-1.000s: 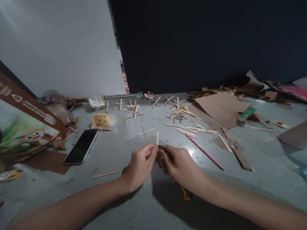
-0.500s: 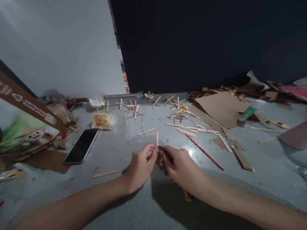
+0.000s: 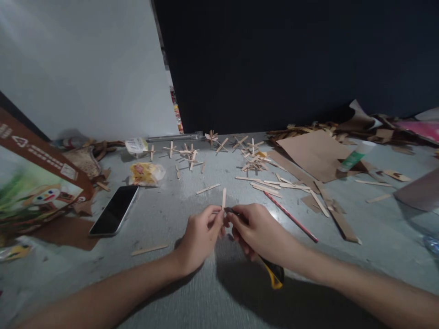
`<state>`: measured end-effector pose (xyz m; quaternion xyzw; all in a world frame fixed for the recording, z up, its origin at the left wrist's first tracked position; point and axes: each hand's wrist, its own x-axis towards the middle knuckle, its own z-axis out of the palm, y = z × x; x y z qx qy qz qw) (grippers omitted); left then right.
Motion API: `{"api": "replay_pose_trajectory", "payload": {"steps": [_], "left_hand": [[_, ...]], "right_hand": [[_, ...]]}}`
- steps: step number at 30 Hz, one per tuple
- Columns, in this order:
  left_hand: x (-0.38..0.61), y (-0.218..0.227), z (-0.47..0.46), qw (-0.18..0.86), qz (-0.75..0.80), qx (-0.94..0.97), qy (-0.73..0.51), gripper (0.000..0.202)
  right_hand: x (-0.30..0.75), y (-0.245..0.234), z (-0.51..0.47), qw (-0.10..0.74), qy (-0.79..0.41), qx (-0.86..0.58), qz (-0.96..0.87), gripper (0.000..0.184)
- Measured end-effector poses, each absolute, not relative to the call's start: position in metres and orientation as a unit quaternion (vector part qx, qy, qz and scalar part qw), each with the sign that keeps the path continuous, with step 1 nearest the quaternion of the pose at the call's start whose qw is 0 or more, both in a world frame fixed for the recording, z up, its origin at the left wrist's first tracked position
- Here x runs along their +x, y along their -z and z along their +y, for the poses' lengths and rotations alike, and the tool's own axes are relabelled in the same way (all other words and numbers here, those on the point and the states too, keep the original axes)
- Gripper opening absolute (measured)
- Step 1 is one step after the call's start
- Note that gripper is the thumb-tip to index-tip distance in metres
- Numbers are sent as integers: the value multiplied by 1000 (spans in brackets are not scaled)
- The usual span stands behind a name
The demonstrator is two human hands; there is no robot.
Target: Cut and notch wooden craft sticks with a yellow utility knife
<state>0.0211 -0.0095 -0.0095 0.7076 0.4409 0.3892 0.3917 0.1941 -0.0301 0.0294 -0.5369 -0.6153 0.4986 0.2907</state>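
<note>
My left hand (image 3: 200,235) pinches a short wooden craft stick (image 3: 224,198) that stands upright on the grey table (image 3: 171,214). My right hand (image 3: 257,230) is closed round a yellow and black utility knife (image 3: 272,274). The knife's front end sits against the base of the stick, right between my two hands. The knife's rear end pokes out below my right wrist. Both hands meet at the middle of the table, near its front.
A black phone (image 3: 114,210) lies at the left beside a printed cardboard box (image 3: 37,183). Loose sticks and glued stick crosses (image 3: 254,160) are scattered behind. A red pencil (image 3: 291,217), brown cardboard sheets (image 3: 313,153), a glue tube (image 3: 355,156) and a yellow packet (image 3: 147,173) lie around.
My right hand has tilted, so the knife's yellow rear end shows more below the wrist. The stick and my left hand have stayed in place.
</note>
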Motion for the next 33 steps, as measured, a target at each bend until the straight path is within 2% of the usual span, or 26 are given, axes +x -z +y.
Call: {"api": "replay_pose_trajectory", "payload": {"steps": [4,14,33], "left_hand": [[22,11,-10,410,447,689,-397,27],[24,7,-9,461,450,658,-390,33],[27,3,-14,462,466,620,-430,42]], "right_hand": [[191,-21,-33,302,-472,-536,-631,27],[191,-26,-30,296,-496,-536,-616,27],[184,-22,-37,364,-538,-496,-576,29]]}}
